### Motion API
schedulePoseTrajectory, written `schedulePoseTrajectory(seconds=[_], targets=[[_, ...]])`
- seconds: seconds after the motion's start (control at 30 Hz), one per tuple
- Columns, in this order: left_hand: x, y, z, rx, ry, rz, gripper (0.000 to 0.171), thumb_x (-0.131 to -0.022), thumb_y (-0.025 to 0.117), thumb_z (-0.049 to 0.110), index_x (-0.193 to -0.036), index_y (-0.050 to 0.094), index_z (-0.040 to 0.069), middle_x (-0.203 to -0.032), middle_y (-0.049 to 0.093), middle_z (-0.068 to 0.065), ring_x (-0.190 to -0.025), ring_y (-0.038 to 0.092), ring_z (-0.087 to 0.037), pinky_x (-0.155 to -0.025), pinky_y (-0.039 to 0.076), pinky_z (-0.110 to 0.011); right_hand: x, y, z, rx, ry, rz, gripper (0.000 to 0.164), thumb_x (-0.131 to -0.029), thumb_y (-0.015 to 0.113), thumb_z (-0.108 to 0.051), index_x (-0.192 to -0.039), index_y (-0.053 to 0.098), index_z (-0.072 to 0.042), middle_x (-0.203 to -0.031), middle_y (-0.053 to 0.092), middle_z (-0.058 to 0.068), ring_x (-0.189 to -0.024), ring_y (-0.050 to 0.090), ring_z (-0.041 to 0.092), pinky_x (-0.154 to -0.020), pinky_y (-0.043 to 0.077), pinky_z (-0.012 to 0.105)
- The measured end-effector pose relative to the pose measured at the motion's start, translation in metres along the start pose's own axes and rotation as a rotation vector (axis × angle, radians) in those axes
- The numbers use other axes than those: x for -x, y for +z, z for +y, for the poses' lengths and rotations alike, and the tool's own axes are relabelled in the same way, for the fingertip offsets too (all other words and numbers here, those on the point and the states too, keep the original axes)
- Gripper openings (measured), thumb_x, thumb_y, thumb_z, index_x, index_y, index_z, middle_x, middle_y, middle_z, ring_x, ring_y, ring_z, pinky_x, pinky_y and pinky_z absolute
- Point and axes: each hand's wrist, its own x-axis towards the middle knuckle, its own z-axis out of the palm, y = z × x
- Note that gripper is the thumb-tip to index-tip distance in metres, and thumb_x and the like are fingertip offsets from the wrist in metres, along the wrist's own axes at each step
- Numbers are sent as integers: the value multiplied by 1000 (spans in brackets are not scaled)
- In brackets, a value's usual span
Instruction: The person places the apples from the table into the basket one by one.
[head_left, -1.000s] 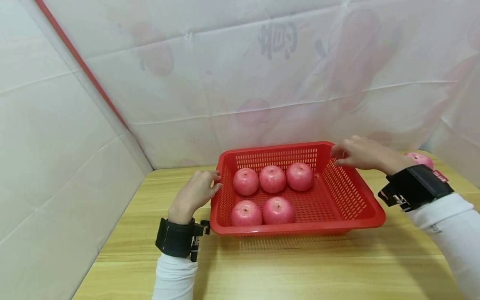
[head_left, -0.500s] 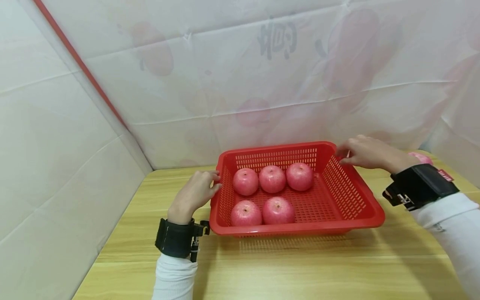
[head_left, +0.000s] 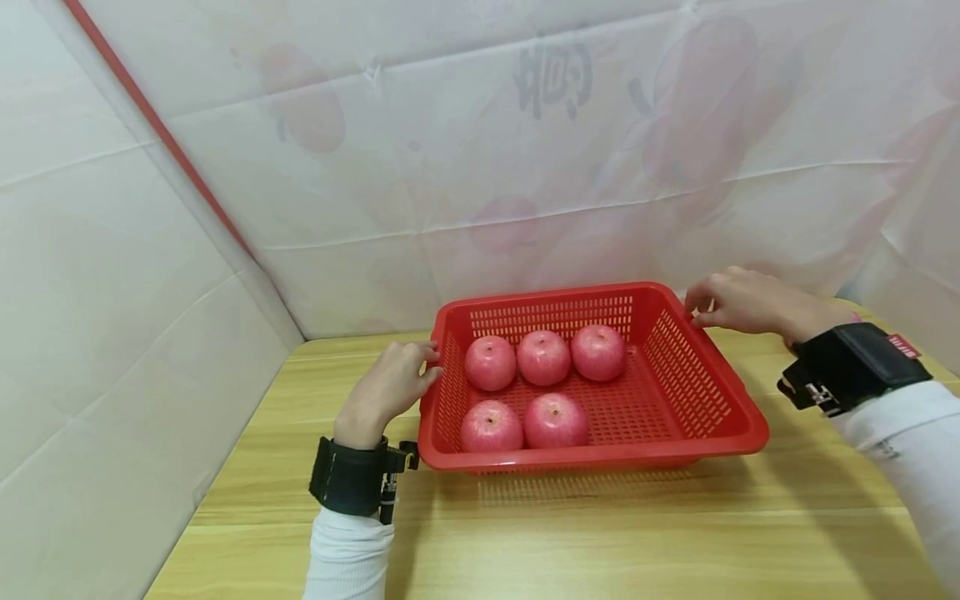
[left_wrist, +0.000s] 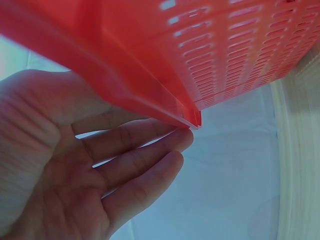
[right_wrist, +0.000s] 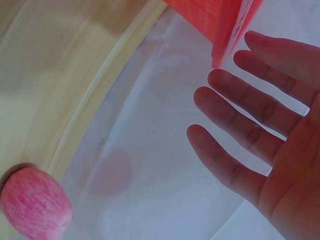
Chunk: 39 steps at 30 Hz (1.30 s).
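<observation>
A red plastic basket point(head_left: 592, 458) with slotted walls sits on the table, holding several pink-red apples point(head_left: 557, 421) toward its left side. At the basket's left rim is my left hand point(head_left: 390, 382); in the left wrist view its relaxed fingers point(left_wrist: 142, 187) touch the rim from outside, while the rim hides part of the thumb and index finger. My right hand point(head_left: 750, 302) hovers by the far right corner of the basket. Its fingers point(right_wrist: 230, 155) are spread and loosely bent, with nothing held, just apart from the rim in the right wrist view.
One more apple point(right_wrist: 36, 204) lies on the table beyond the basket's right side, mostly covered by my right wrist in the head view. A wood-grain table point(head_left: 600, 542) runs up to pale printed sheet walls point(head_left: 450, 150) behind and at the sides.
My right hand has moved right, from over the basket's inside corner to outside its rim, and its wrist now covers most of the loose apple. My left hand and the basket have barely moved.
</observation>
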Motion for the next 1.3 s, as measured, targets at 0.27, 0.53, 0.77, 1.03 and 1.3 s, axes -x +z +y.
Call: schedulePoseTrajectory(seconds=[0.27, 0.53, 0.77, 1.03, 1.3], targets=[[1, 0, 0, -1, -2, 1, 19, -84, 60, 8, -100, 66, 0, -114, 59, -17, -54, 49, -9, -44, 43, -21, 2, -3, 8, 34, 25, 4, 11, -76, 68, -13, -86, 66, -11, -78, 62, 1, -72, 55, 18, -61, 50, 39], [1, -1, 0, 0, 1, 5, 18, -84, 61, 8, -100, 66, 0, -107, 62, -16, -51, 48, -11, -44, 44, -22, 7, 1, 24, 23, 34, 2, 11, -76, 68, -12, -86, 66, -9, -79, 63, 3, -74, 55, 20, -64, 50, 41], [1, 0, 0, -3, -1, 6, 18, -84, 61, 8, -99, 67, 0, -108, 62, -15, -52, 48, -11, -45, 44, -22, 13, 2, 38, 35, 46, 31, 11, -75, 69, -12, -83, 66, -7, -79, 63, 5, -74, 56, 22, -66, 49, 44], [0, 1, 1, 0, -3, 1, 18, -84, 61, 8, -100, 66, 0, -108, 62, -15, -53, 49, -11, -46, 44, -22, 22, 6, 54, -24, 94, 13, 13, -75, 69, -10, -84, 65, -3, -79, 64, 7, -73, 58, 24, -67, 50, 46], [0, 0, 0, -15, 9, 13, 19, -83, 61, 7, -100, 66, 0, -111, 61, -16, -64, 53, -12, -52, 47, -22, 29, 5, 66, -68, 117, 11, 14, -76, 67, -9, -86, 64, 1, -82, 64, 11, -74, 58, 25, -68, 50, 47]])
